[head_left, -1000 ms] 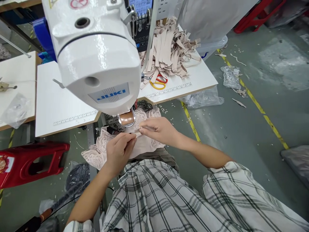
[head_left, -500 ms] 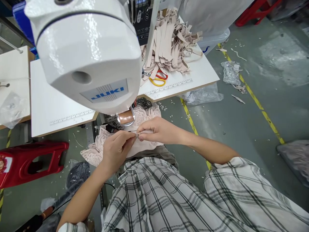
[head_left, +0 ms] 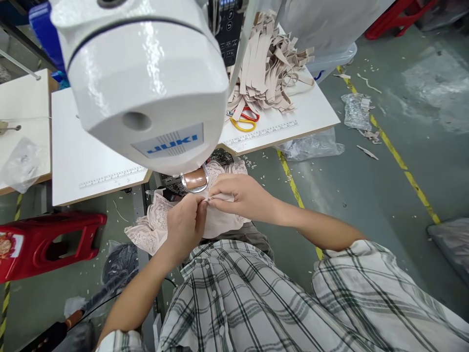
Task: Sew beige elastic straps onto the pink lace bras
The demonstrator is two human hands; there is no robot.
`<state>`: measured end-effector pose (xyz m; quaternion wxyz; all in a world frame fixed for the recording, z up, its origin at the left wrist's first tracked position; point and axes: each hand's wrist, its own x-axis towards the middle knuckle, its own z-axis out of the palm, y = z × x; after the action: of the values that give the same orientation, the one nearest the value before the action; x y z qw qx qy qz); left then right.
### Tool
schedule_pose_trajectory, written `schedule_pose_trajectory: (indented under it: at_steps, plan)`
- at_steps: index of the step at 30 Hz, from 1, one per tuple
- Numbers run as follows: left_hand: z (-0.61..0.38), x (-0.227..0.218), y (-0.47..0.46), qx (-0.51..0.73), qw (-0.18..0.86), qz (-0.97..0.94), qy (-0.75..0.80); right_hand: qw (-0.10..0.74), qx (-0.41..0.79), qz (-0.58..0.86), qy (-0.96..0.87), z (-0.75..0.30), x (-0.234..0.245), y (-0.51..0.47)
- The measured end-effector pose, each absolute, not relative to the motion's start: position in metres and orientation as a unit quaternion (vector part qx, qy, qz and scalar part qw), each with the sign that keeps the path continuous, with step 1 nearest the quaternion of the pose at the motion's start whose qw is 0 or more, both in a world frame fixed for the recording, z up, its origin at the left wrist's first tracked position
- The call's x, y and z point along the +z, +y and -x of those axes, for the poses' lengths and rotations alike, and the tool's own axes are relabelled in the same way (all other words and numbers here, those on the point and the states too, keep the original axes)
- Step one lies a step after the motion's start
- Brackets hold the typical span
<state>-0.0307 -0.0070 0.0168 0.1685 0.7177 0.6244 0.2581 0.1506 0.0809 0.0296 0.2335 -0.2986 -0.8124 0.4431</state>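
A pale pink lace garment [head_left: 150,230] lies in my lap under the head of a white JUKI sewing machine [head_left: 146,83]. My left hand [head_left: 185,227] is closed, its fingers pinching the garment's edge just below the machine's metal guard [head_left: 195,180]. My right hand [head_left: 242,195] is closed too, pinching a narrow beige strap [head_left: 219,198] against the same edge. The two hands' fingertips meet. The needle area is hidden behind the machine head.
On the white table [head_left: 311,112] lie a heap of beige straps [head_left: 269,68] and yellow-and-red scissors [head_left: 245,121]. A red plastic stool [head_left: 47,244] lies on the floor at left. Plastic bags [head_left: 311,146] and scraps litter the grey floor by yellow tape lines [head_left: 399,161].
My hands have drawn closer together and slid a little up toward the machine's guard. The view has shifted slightly.
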Motion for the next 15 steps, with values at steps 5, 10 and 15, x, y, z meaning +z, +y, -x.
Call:
schedule_pose_trajectory:
  at_steps: [5,10,15]
  plan:
    - [0.044,0.008,0.002,0.272,0.107,-0.662,0.69,0.179,0.422,0.304,-0.835,-0.128,0.038,0.113]
    - [0.08,-0.015,0.011,0.224,-0.002,-0.775,0.591,0.138,0.351,0.33,-0.865,-0.115,0.04,0.124]
    - [0.097,-0.023,0.016,0.195,-0.015,-0.82,0.538,0.125,0.316,0.338,-0.878,-0.114,0.044,0.122]
